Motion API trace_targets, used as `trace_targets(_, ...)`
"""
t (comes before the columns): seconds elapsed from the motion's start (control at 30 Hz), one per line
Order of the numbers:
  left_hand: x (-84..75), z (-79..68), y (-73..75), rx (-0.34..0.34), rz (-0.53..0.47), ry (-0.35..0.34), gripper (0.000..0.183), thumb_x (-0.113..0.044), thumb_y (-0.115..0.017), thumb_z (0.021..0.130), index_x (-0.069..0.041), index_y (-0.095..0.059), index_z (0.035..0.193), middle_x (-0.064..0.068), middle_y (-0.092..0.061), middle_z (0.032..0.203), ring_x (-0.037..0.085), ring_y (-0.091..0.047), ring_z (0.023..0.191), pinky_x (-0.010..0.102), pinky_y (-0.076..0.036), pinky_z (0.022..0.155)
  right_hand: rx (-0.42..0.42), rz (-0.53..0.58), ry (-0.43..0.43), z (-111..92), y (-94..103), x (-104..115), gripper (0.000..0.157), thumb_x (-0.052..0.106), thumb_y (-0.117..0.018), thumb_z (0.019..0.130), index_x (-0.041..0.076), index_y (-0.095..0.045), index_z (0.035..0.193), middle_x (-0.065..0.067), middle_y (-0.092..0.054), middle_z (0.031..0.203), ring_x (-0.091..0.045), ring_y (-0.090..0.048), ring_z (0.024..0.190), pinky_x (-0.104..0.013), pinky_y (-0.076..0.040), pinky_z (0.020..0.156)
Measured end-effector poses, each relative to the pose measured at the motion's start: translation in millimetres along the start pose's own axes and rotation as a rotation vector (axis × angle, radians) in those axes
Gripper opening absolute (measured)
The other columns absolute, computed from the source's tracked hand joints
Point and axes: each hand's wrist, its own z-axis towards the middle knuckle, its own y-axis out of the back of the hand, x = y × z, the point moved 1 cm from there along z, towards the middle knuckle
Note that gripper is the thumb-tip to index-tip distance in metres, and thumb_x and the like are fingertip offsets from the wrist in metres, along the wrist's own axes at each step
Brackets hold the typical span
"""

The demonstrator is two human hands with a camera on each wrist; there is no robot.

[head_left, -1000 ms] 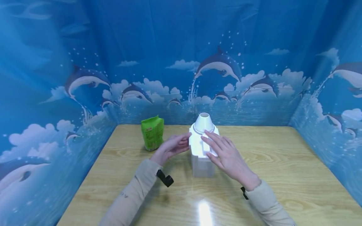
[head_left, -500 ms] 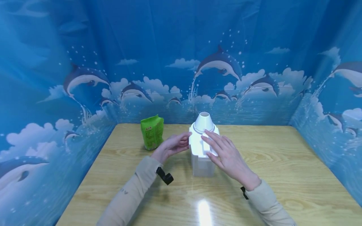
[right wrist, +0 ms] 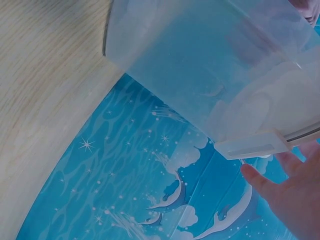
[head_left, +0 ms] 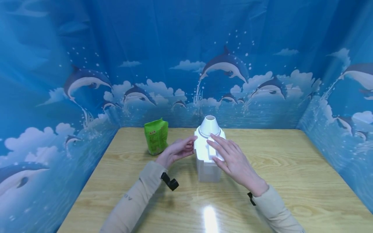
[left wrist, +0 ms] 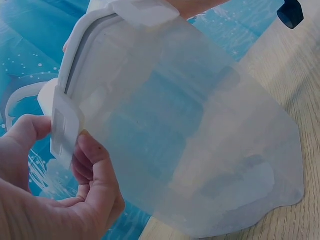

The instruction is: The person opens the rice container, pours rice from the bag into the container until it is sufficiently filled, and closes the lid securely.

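Observation:
A translucent plastic storage container [head_left: 209,174] stands upright on the table, topped by a white lid [head_left: 201,149] with a white cone-shaped piece [head_left: 209,127] at its far end. At the lid's left side, my left hand [head_left: 178,151] pinches a white side latch [left wrist: 65,129] between thumb and fingers, as the left wrist view shows. My right hand [head_left: 233,160] lies over the lid's right part with fingers extended. In the right wrist view its fingers are beside another latch [right wrist: 255,144]. The container's contents are hard to make out.
A green printed bag [head_left: 156,136] stands to the left of the container, behind my left hand. The wooden table [head_left: 279,161] meets a blue dolphin-printed curtain [head_left: 175,48] at the back and sides.

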Motion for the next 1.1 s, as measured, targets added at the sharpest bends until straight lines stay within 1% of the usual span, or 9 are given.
trace_targets(0.27,-2.4,-2.0,-5.6,-0.016,-0.028,-0.034,0.017,-0.021,-0.061,0.102,-0.005,-0.064,0.095,0.001,-0.064,0.083,0.007,-0.058,0.069,0.016,-0.049,0.062,-0.003,0.002,0.002,-0.4,0.3,-0.8,0.055,0.046,-0.039,0.108,0.021,-0.036,0.158,-0.005,-0.031,0.165,-0.028,-0.036,0.147,-0.058,-0.034,0.116)
trace_targets(0.33,-3.0,-2.1,-7.1,-0.015,-0.011,-0.046,0.017,-0.021,-0.061,0.102,-0.004,-0.064,0.098,0.002,-0.064,0.084,0.008,-0.059,0.070,0.016,-0.051,0.063,-0.003,0.004,-0.004,-0.6,0.5,-1.4,0.055,0.046,-0.038,0.108,0.022,-0.036,0.158,-0.005,-0.030,0.165,-0.028,-0.036,0.147,-0.057,-0.033,0.117)
trace_targets(0.47,-3.4,-2.3,-5.9,-0.028,0.007,-0.029,0.022,-0.023,-0.063,0.101,-0.001,-0.065,0.106,0.004,-0.065,0.085,0.009,-0.062,0.072,0.017,-0.054,0.067,-0.004,0.007,-0.003,-1.0,0.5,-1.9,0.055,0.046,-0.039,0.108,0.021,-0.037,0.158,-0.005,-0.031,0.165,-0.028,-0.036,0.147,-0.057,-0.032,0.117)
trace_targets(0.53,-3.6,-3.2,-4.6,-0.032,0.037,-0.020,0.028,-0.026,-0.063,0.101,0.000,-0.065,0.112,0.003,-0.066,0.087,0.010,-0.064,0.076,0.021,-0.057,0.075,-0.002,0.004,-0.003,-1.1,0.6,-1.8,0.055,0.046,-0.038,0.108,0.022,-0.037,0.158,-0.005,-0.031,0.165,-0.028,-0.036,0.147,-0.057,-0.033,0.117)
trace_targets(0.6,-3.7,-4.4,-3.1,-0.035,0.069,-0.013,0.033,-0.028,-0.064,0.101,0.000,-0.064,0.118,0.003,-0.067,0.091,0.011,-0.065,0.082,0.028,-0.058,0.089,0.001,-0.001,-0.004,-1.3,0.6,-1.6,0.055,0.047,-0.038,0.108,0.022,-0.036,0.158,-0.005,-0.031,0.165,-0.028,-0.036,0.147,-0.057,-0.033,0.116)
trace_targets(0.7,-3.9,-6.3,-1.1,-0.027,0.113,-0.014,0.040,-0.032,-0.063,0.101,0.000,-0.061,0.126,0.003,-0.067,0.099,0.013,-0.065,0.092,0.039,-0.050,0.107,0.009,-0.004,-0.012,-1.8,1.1,-0.9,0.055,0.045,-0.041,0.108,0.023,-0.036,0.158,-0.004,-0.030,0.165,-0.027,-0.036,0.147,-0.057,-0.033,0.117)
trace_targets(0.77,-3.8,-7.1,0.0,-0.015,0.125,-0.017,0.042,-0.033,-0.062,0.102,0.000,-0.059,0.128,0.003,-0.066,0.103,0.014,-0.064,0.096,0.043,-0.044,0.113,0.015,-0.003,-0.018,-2.3,1.4,-0.7,0.055,0.043,-0.044,0.107,0.023,-0.036,0.158,-0.003,-0.030,0.165,-0.027,-0.035,0.147,-0.057,-0.033,0.117)
trace_targets(0.93,-3.4,-8.8,1.7,0.007,0.148,-0.060,0.043,-0.030,-0.058,0.104,0.003,-0.056,0.132,0.003,-0.065,0.105,0.014,-0.062,0.098,0.044,-0.044,0.112,0.021,0.001,-0.028,-2.2,2.4,0.1,0.056,0.040,-0.048,0.106,0.023,-0.036,0.158,-0.003,-0.029,0.166,-0.027,-0.035,0.148,-0.057,-0.032,0.117)
trace_targets(1.1,-2.8,-11.7,2.7,-0.027,0.174,-0.108,0.047,-0.027,-0.058,0.105,0.005,-0.052,0.138,0.006,-0.065,0.111,0.015,-0.063,0.100,0.036,-0.051,0.103,0.035,0.005,-0.026,-0.7,1.5,0.6,0.057,0.039,-0.049,0.106,0.024,-0.034,0.159,-0.002,-0.028,0.166,-0.026,-0.034,0.148,-0.056,-0.032,0.118)
